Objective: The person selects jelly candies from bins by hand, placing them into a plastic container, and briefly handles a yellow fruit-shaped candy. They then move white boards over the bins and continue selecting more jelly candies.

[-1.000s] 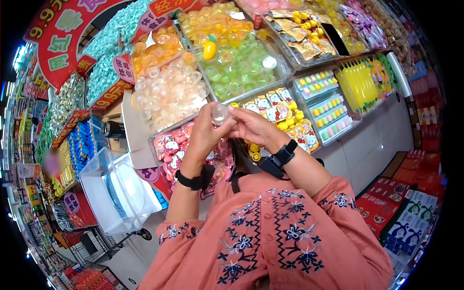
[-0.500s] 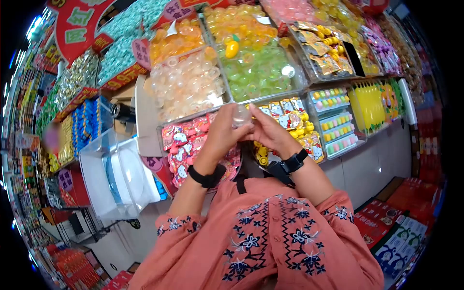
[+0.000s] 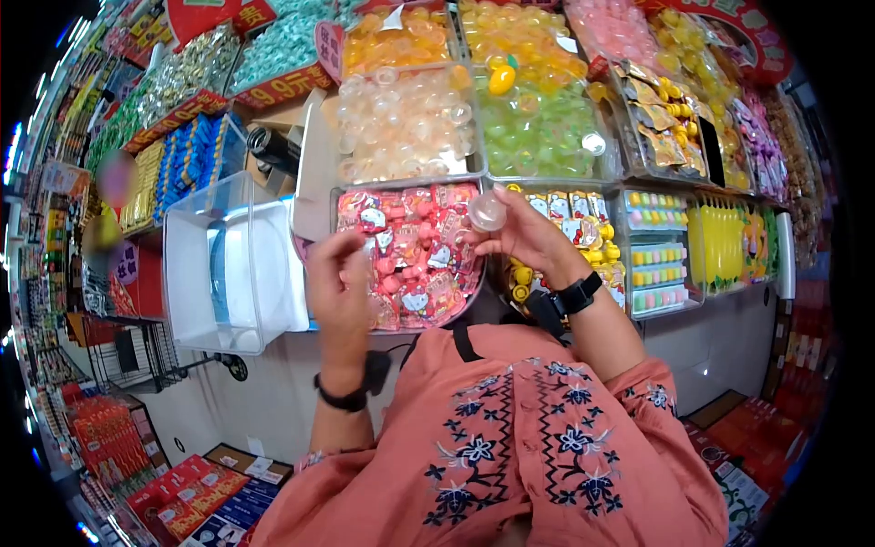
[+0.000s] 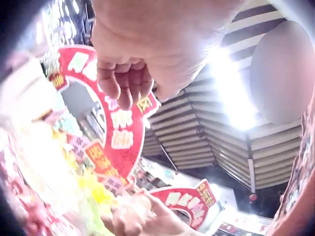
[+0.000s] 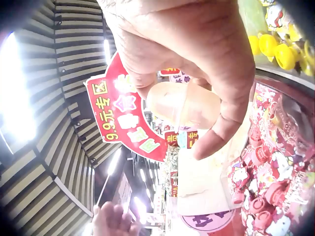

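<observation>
Pale peach cup (image 3: 488,211): translucent and rounded, in the upper centre of the head view.
Right hand (image 3: 536,239): pinches that cup between thumb and bent fingers, at the cup's right in the head view.
Left hand (image 3: 339,287): left of centre, apart from the cup, fingers loosely bent, nothing seen in them.
Pink packets (image 3: 412,296): around the centre, between the hands.
Pale cups (image 3: 401,128): upper centre, in a compartment beside the green cups (image 3: 538,132).
Clear bin (image 3: 171,264): at left, beyond the left hand.
</observation>
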Demonstrator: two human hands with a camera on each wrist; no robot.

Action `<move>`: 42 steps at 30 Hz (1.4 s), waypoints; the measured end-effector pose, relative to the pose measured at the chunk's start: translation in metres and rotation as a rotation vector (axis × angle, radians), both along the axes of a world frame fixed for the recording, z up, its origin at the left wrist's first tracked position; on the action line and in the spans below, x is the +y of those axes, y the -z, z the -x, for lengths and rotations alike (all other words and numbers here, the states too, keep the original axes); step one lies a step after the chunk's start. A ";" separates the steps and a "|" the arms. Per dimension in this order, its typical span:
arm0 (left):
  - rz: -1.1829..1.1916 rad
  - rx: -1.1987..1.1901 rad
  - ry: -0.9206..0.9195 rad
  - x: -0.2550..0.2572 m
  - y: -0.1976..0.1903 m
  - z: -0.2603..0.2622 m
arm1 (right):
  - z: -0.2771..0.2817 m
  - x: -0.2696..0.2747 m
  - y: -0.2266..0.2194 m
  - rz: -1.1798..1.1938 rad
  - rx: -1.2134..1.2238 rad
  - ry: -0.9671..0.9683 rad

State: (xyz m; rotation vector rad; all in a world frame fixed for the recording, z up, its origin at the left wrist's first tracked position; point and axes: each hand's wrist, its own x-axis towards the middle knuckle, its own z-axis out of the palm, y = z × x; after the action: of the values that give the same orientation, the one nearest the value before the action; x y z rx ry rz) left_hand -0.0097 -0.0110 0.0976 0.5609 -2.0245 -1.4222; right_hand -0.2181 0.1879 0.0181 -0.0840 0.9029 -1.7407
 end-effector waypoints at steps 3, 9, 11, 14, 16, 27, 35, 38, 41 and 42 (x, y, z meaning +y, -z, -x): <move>0.448 -0.042 -0.530 -0.041 -0.020 -0.060 | -0.001 -0.008 0.001 -0.020 0.003 -0.021; 0.808 -0.383 -1.180 -0.168 0.042 -0.208 | -0.005 -0.020 0.003 -0.019 0.000 -0.084; 0.178 -0.359 -1.152 -0.179 0.056 -0.232 | -0.008 -0.021 -0.002 -0.017 -0.005 -0.091; -0.327 -0.305 -0.932 -0.166 0.049 -0.226 | -0.010 -0.023 -0.006 0.009 -0.013 -0.106; -0.474 -0.316 -0.813 -0.162 0.048 -0.217 | -0.011 -0.020 -0.008 0.040 -0.018 -0.124; -0.769 -0.130 -0.697 -0.193 0.077 -0.218 | -0.011 -0.013 -0.011 0.069 0.023 -0.066; -0.698 0.036 -0.800 -0.181 0.097 -0.265 | -0.005 -0.012 -0.009 0.065 0.020 -0.089; -0.541 0.060 -0.929 -0.150 0.067 -0.273 | -0.003 -0.010 -0.009 0.095 0.004 -0.092; -0.466 0.142 -0.766 -0.133 0.020 -0.272 | 0.001 -0.005 -0.007 0.108 0.002 -0.093; -0.441 0.159 -0.746 -0.123 -0.003 -0.261 | 0.003 -0.005 -0.008 0.112 0.003 -0.099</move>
State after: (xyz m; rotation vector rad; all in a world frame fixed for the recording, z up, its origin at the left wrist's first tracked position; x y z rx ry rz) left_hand 0.2509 -0.1335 0.1008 1.1936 -1.1630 -1.3570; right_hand -0.2208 0.1834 0.0262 -0.2017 0.7896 -1.6983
